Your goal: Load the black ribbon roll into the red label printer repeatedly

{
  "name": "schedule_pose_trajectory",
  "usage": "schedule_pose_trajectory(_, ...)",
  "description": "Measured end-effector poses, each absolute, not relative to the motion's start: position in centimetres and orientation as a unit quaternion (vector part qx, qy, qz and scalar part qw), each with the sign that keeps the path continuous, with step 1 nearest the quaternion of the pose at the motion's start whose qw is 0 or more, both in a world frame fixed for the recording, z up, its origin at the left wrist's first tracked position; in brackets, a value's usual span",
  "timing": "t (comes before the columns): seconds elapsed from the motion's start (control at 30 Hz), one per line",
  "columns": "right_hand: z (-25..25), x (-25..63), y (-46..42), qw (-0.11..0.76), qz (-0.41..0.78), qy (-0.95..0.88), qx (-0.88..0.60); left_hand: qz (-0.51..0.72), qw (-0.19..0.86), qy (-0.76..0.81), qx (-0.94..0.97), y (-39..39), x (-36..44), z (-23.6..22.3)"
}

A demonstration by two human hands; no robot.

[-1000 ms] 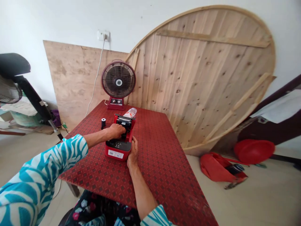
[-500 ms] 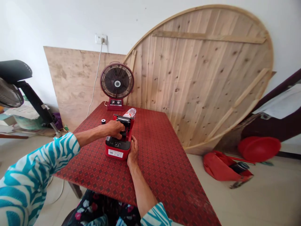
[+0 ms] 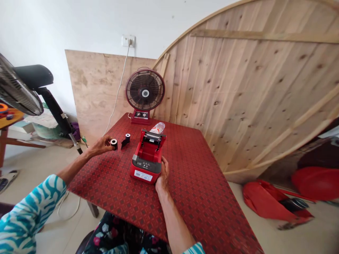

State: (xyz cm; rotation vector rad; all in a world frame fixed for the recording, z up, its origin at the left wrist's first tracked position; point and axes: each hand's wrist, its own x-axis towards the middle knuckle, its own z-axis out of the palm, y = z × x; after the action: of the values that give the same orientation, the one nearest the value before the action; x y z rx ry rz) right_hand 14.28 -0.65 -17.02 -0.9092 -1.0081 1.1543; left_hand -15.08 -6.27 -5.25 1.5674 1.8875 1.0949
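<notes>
My left hand (image 3: 102,146) pinches a small black paper roll (image 3: 113,142) with a white end and dark core, at the table's left edge. Just right of it stands a second, similar roll (image 3: 127,137), its dark strip partly unwound. A red and black label printer (image 3: 145,164) sits mid-table with its lid raised, and the red bay inside shows no roll. My right hand (image 3: 163,174) is curled against the printer's right side, steadying it; the fingertips are partly hidden behind the casing.
Behind the printer lies a clear plastic bottle (image 3: 158,127), with a dark red fan (image 3: 145,92) at the table's back. The patterned red table (image 3: 190,183) stands before a large round wooden board (image 3: 225,88). A standing fan (image 3: 21,84) is at left, a red bag (image 3: 261,201) on the right floor.
My left hand has come out of the printer's bay and moved left, now holding a black paper roll. My right hand stays on the printer. The view has shifted left.
</notes>
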Motion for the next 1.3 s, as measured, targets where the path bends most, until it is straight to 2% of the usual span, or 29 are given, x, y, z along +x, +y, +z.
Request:
schedule_pose_trajectory(0.1, -16.6, 14.4, -0.9, 0.623, 0.513, -0.422, -0.415, 0.416, 0.232, 0.689, 0.546, -5.6, -15.1, -8.9)
schedule_pose_trajectory(0.2, -16.2, 14.5, -1.1, 0.616, 0.526, -0.407, -0.422, 0.4, 0.238, 0.691, 0.554, -5.2, -15.2, -10.5)
schedule_pose_trajectory(0.33, -15.9, 14.5, -1.3, 0.609, 0.542, -0.384, -0.433, 0.331, 0.261, 0.669, 0.613, -5.1, -16.6, -10.6)
schedule_pose_trajectory(0.53, -15.5, 14.6, -1.5, 0.613, 0.541, -0.381, -0.432, 0.399, 0.285, 0.617, 0.616, -0.7, -18.8, -9.6)
schedule_pose_trajectory(0.7, -15.9, 14.7, -1.4, 0.604, 0.542, -0.394, -0.432, 0.358, 0.316, 0.605, 0.637, 4.7, -18.2, -9.8)
schedule_pose_trajectory(0.9, -17.0, 14.9, -0.9, 0.607, 0.511, -0.425, -0.434, 0.336, 0.308, 0.606, 0.652, 6.0, -16.8, -10.3)
schedule_pose_trajectory(1.07, -17.3, 14.8, -0.6, 0.608, 0.509, -0.429, -0.432, 0.366, 0.285, 0.611, 0.641, 4.6, -16.7, -8.1)
schedule_pose_trajectory(1.2, -16.8, 14.3, -0.7, 0.613, 0.518, -0.424, -0.419, 0.421, 0.358, 0.559, 0.618, 1.6, -15.7, -3.8)
schedule_pose_trajectory(1.3, -16.3, 14.0, -0.7, 0.621, 0.512, -0.424, -0.414, 0.374, 0.366, 0.537, 0.662, -1.2, -13.3, -1.0)
